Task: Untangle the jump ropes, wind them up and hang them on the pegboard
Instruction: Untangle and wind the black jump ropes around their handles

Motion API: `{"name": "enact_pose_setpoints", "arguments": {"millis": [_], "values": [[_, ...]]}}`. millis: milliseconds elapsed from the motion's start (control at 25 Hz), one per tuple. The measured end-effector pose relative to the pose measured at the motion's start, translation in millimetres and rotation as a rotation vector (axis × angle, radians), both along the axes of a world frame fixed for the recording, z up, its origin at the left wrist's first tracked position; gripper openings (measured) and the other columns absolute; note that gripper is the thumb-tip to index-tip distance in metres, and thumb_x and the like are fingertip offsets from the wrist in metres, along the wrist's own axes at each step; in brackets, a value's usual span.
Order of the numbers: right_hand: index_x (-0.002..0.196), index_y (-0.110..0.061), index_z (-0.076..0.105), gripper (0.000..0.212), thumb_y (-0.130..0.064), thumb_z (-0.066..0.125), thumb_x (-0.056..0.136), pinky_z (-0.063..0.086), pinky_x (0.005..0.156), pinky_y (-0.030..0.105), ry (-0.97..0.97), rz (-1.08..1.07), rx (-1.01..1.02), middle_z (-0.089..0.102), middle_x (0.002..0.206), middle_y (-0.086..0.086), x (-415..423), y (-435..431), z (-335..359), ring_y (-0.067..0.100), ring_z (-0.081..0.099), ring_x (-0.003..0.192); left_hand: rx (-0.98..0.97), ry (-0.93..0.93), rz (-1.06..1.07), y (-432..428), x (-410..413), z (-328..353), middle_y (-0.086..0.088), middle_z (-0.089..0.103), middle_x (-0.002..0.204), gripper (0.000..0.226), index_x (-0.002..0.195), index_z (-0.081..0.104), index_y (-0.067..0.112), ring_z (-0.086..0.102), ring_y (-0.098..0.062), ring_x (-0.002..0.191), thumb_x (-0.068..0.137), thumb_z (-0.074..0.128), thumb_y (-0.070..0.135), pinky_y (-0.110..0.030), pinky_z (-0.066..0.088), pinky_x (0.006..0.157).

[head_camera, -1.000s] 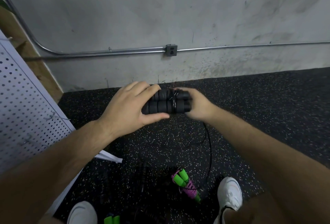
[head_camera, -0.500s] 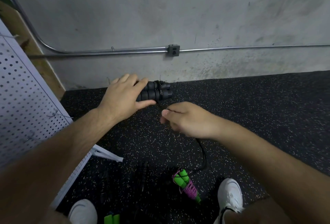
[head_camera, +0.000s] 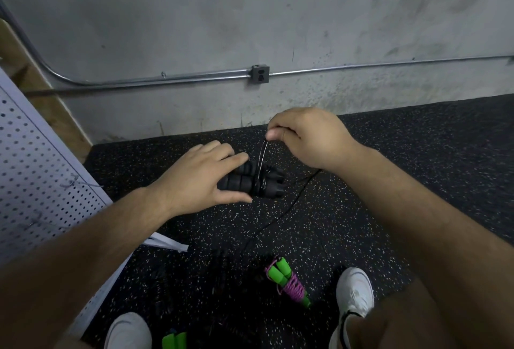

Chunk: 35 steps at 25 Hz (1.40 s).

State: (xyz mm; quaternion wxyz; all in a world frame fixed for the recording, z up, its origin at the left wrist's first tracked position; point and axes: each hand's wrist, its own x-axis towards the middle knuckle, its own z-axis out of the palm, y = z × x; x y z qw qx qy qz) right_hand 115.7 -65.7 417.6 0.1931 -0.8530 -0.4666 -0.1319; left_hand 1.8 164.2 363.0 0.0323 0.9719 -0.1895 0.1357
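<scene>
Black jump rope handles (head_camera: pixel 251 183) held side by side above the floor (head_camera: pixel 417 170), clamped in left hand (head_camera: pixel 199 179); cord (head_camera: pixel 261 159) pinched taut in right hand (head_camera: pixel 306 137), mid-wrap. Risk: slack tension, loosened coils; trailing cord snagging on green-handled rope (head_camera: pixel 288 282) by the shoe (head_camera: pixel 354 290).

Looking like a gym storage corner or utility room. Black rubber flooring (head_camera: pixel 389 181) flecked with pale specks is running up to a bare, scuffed concrete wall (head_camera: pixel 250 14). Exposed metal conduit (head_camera: pixel 167 80) is feeding a surface-mounted outlet box (head_camera: pixel 260 73). A white pegboard (head_camera: pixel 33 170) is leaning at the left edge. Wound jump ropes with green handles (head_camera: pixel 286 282) are lying on the floor.
</scene>
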Motion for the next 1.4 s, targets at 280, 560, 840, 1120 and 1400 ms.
{"name": "enact_pose_setpoints", "arguments": {"millis": [280, 560, 840, 1120, 1400], "values": [[0.095, -0.015, 0.064, 0.003, -0.016, 0.066, 0.095, 0.056, 0.076, 0.031, 0.765, 0.063, 0.305, 0.064, 0.093, -0.003, 7, 4, -31, 0.007, 0.061, 0.077, -0.241, 0.059, -0.017, -19, -24, 31, 0.01, 0.044, 0.127, 0.075, 0.154, 0.031, 0.024, 0.041, -0.006, 0.119, 0.09, 0.044, 0.061, -0.026, 0.036, 0.102], [0.101, -0.01, 0.056, 0.036, -0.038, 0.034, 0.109, 0.034, 0.049, 0.027, 0.665, 0.029, -0.029, 0.055, 0.074, -0.003, -66, 46, -62, 0.005, 0.048, 0.056, -0.223, 0.041, 0.204, 33, 0, 17, -0.001, 0.049, 0.135, 0.075, 0.154, 0.036, 0.022, 0.043, -0.018, 0.128, 0.091, 0.054, 0.058, -0.044, 0.041, 0.111], [0.092, -0.018, 0.057, 0.029, -0.038, 0.042, 0.107, 0.036, 0.048, 0.027, 0.334, -0.004, -0.255, 0.059, 0.074, -0.005, -75, 28, 3, 0.01, 0.055, 0.059, -0.196, 0.141, 0.199, 54, 16, -6, 0.002, 0.048, 0.123, 0.076, 0.154, 0.038, 0.025, 0.041, -0.017, 0.12, 0.088, 0.073, 0.039, -0.046, 0.04, 0.109], [0.105, -0.023, 0.07, 0.027, -0.039, 0.048, 0.103, 0.05, 0.068, 0.031, -0.1, 0.022, -0.197, 0.071, 0.101, -0.008, -21, 25, -6, 0.016, 0.066, 0.087, -0.156, 0.202, 0.051, 28, 6, -12, 0.012, 0.047, 0.116, 0.07, 0.144, 0.045, 0.026, 0.041, -0.009, 0.11, 0.083, 0.079, 0.035, -0.042, 0.043, 0.105], [0.094, -0.031, 0.071, 0.03, -0.059, 0.068, 0.084, 0.049, 0.07, 0.027, 0.085, -0.018, -0.084, 0.07, 0.092, -0.015, 8, 20, -14, 0.007, 0.062, 0.083, -0.243, 0.262, -0.038, -1, -15, 8, 0.016, 0.048, 0.117, 0.061, 0.136, 0.047, 0.027, 0.04, -0.002, 0.113, 0.083, 0.078, 0.03, -0.025, 0.038, 0.105]]}}
